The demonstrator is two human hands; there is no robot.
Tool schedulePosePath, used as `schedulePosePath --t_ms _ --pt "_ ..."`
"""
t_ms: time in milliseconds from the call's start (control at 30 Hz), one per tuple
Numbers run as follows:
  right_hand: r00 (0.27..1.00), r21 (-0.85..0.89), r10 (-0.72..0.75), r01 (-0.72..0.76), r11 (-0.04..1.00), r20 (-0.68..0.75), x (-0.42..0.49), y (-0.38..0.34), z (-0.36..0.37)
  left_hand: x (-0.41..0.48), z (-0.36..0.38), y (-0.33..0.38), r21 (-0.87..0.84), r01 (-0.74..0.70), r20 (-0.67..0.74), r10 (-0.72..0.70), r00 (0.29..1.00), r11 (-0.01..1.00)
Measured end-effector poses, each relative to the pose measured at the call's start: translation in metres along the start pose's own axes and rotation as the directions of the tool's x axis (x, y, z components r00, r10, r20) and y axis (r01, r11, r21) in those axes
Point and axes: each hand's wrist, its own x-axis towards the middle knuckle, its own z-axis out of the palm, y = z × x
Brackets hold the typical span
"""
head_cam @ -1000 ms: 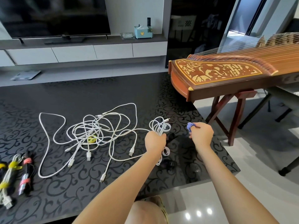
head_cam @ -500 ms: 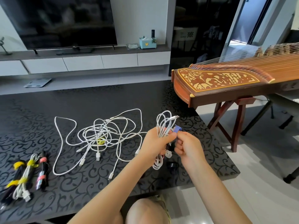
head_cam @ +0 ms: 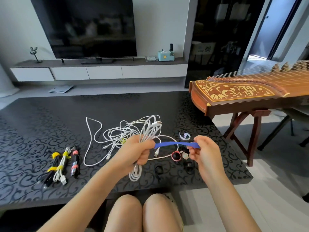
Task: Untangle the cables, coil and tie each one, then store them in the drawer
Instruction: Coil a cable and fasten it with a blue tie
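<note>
From my remote seat I take the tangle of loose white cables (head_cam: 117,134) on the dark patterned table (head_cam: 50,114) as my mark. Well left of the tangle, three tied bundles lie side by side on the table: a black cable with yellow ties (head_cam: 52,164), a white cable with yellow ties (head_cam: 61,166) and a black cable with pink ties (head_cam: 75,162).

Just right of the tangle and nearer to me, the left hand (head_cam: 135,153) is fisted round a coiled white cable (head_cam: 148,133). Its loops fan out above the fist and hang below it, and one connector shows at the top.

A blue strap (head_cam: 168,143) stretches flat from that fist to the right hand (head_cam: 206,153), which pinches its far end between thumb and fingers.

Beneath the strap, right of the tangle, spare ties sit on the table: a curled white strap (head_cam: 184,136), a red rolled strap (head_cam: 175,156) and some black rolled straps (head_cam: 158,169).

Far right of the tangle, off the table, a wooden zither (head_cam: 234,94) rests on its stand.
</note>
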Motion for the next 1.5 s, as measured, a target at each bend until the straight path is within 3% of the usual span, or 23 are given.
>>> schedulePosePath --t_ms 167,267,367,467,633,700,833,967,1100,1167,1233,1333,1400,1500 --pt "0.947 -0.309 -0.042 0.146 0.94 0.32 -0.024 -0.003 -0.001 -0.026 -0.026 0.01 0.103 0.015 -0.013 -0.014 1.0 0.995" --pt "0.932 -0.299 -0.123 0.232 0.926 0.341 -0.033 -0.013 0.015 -0.034 -0.023 0.011 0.337 -0.003 -0.02 0.01 1.0 0.941" --pt "0.898 -0.153 -0.059 0.139 0.979 0.437 -0.04 -0.024 0.028 -0.038 -0.019 0.013 0.413 -0.016 -0.02 0.026 0.999 0.911" --pt "0.842 -0.207 0.062 0.06 0.976 0.536 -0.05 -0.022 0.037 -0.041 -0.017 0.018 0.406 -0.017 -0.019 0.027 0.999 0.914" --pt "0.819 -0.081 0.149 -0.125 0.989 0.554 -0.055 -0.02 0.037 -0.044 -0.017 0.024 0.27 -0.004 0.018 -0.001 1.0 0.963" --pt "0.825 -0.15 0.205 -0.147 0.978 0.527 -0.057 -0.017 0.034 -0.045 -0.019 0.025 0.243 -0.005 0.031 -0.003 1.0 0.97" --pt "0.82 -0.442 0.206 0.064 0.895 0.535 -0.064 -0.01 0.034 -0.045 -0.018 0.027 0.29 -0.022 0.078 0.0 0.997 0.957" --pt "0.787 -0.575 0.198 0.23 0.785 0.585 -0.065 -0.008 0.027 -0.047 -0.016 0.031 0.326 -0.018 0.127 -0.025 0.992 0.945" --pt "0.777 -0.678 0.147 0.421 0.603 0.613 -0.069 -0.004 0.017 -0.051 -0.015 0.026 0.43 -0.036 0.167 -0.04 0.985 0.902" --pt "0.813 -0.643 0.095 0.377 0.666 0.574 -0.072 0.002 0.017 -0.053 -0.014 0.021 0.474 -0.082 0.158 0.007 0.987 0.877" --pt "0.876 -0.559 0.135 0.17 0.812 0.463 -0.07 0.009 0.018 -0.052 -0.013 0.018 0.442 -0.13 0.172 0.059 0.983 0.888" --pt "0.929 -0.458 0.241 -0.09 0.884 0.281 -0.061 0.014 0.022 -0.053 -0.008 0.016 0.243 0.014 0.17 -0.057 0.984 0.97" --pt "0.928 -0.379 0.236 -0.115 0.918 0.29 -0.058 0.014 0.029 -0.052 -0.006 0.012 0.164 0.026 0.174 -0.055 0.983 0.986" --pt "0.884 -0.346 0.17 -0.011 0.938 0.435 -0.063 0.013 0.04 -0.057 -0.001 0.009 0.192 -0.015 0.175 -0.019 0.984 0.981"
